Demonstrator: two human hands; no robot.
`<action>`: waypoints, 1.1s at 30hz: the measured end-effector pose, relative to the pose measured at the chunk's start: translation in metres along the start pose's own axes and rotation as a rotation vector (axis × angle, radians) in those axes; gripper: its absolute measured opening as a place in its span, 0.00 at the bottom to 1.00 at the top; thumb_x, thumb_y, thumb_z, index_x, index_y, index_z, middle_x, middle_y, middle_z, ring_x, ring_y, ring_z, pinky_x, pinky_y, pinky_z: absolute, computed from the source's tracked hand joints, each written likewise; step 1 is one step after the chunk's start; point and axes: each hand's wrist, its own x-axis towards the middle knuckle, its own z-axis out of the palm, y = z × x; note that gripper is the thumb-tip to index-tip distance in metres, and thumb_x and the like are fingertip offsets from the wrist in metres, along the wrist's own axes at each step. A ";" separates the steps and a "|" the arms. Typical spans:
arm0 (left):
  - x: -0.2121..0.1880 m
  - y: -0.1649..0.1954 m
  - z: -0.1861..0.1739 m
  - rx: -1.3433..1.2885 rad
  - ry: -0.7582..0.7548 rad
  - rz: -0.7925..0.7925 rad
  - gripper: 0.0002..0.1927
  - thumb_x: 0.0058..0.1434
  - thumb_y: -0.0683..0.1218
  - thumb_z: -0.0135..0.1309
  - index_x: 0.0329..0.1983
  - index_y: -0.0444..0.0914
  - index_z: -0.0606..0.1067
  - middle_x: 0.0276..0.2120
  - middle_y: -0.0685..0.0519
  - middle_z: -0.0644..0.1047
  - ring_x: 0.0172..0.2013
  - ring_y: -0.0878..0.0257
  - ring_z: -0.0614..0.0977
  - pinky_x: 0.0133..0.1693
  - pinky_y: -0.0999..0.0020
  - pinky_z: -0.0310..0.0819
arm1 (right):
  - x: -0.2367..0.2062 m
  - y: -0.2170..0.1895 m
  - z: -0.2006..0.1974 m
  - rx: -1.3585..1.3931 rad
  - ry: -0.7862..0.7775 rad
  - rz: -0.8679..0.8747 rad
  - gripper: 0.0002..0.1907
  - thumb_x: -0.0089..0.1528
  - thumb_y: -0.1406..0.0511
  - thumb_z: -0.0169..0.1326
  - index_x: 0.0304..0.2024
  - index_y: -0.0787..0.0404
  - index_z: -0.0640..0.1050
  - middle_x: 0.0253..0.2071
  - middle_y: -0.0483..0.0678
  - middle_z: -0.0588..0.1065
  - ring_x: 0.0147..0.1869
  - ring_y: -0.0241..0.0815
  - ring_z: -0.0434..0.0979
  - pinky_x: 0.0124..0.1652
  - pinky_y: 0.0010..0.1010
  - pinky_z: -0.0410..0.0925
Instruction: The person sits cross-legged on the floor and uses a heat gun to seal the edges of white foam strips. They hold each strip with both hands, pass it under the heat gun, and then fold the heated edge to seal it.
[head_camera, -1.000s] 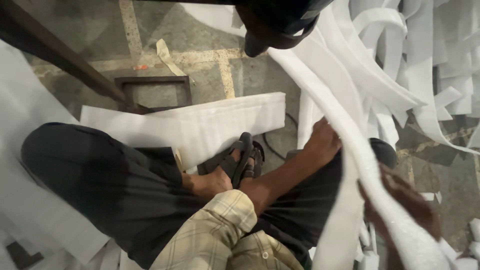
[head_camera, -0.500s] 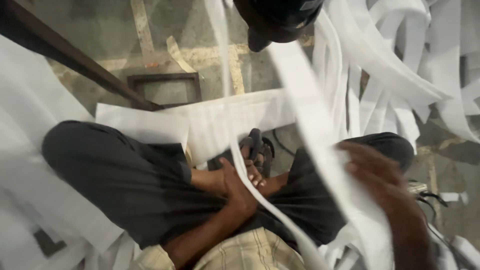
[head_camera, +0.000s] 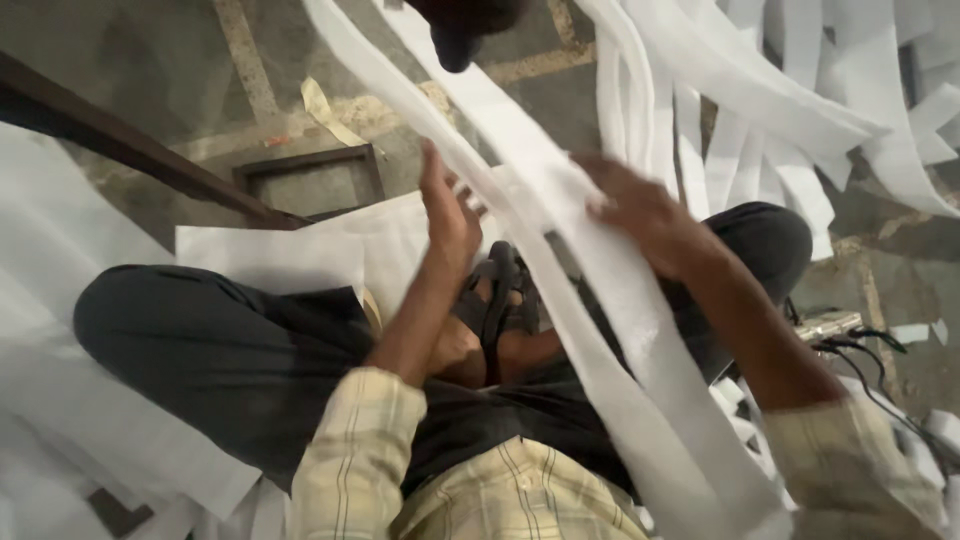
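Everywhere, white strips (head_camera: 620, 300) across hands (head_camera: 640, 215).

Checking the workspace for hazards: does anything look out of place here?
Yes. Loose white strips lie tangled over the floor, and dark cables trail among them by the right hand's side, a possible snag.

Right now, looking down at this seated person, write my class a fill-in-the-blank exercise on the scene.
1. Both hands handle a long strip coloured ____.
2. The right hand lies on ____ of that strip.
3. The sandal between the knees is ____ in colour.
4. The shirt sleeves show a ____ pattern.

Missing words: white; top; black; checked
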 end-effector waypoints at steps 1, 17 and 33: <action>-0.016 -0.007 -0.002 0.097 0.047 -0.007 0.47 0.59 0.68 0.47 0.74 0.41 0.48 0.62 0.44 0.63 0.54 0.49 0.72 0.51 0.44 0.70 | -0.019 -0.006 0.002 -0.078 -0.083 -0.091 0.38 0.68 0.54 0.48 0.77 0.61 0.55 0.80 0.59 0.51 0.80 0.60 0.52 0.67 0.47 0.58; -0.076 -0.062 0.001 0.261 -0.250 0.200 0.46 0.70 0.64 0.41 0.79 0.38 0.37 0.74 0.40 0.54 0.69 0.49 0.63 0.66 0.55 0.58 | 0.016 0.061 0.049 0.519 0.163 -0.039 0.25 0.65 0.73 0.51 0.66 0.65 0.72 0.63 0.52 0.72 0.65 0.40 0.71 0.60 0.30 0.66; -0.182 -0.067 -0.024 0.378 -0.334 0.103 0.42 0.70 0.51 0.39 0.81 0.40 0.35 0.77 0.45 0.48 0.74 0.50 0.54 0.68 0.60 0.53 | -0.057 -0.007 0.044 0.494 -0.164 0.213 0.24 0.66 0.63 0.49 0.65 0.56 0.67 0.47 0.52 0.78 0.49 0.37 0.78 0.48 0.31 0.71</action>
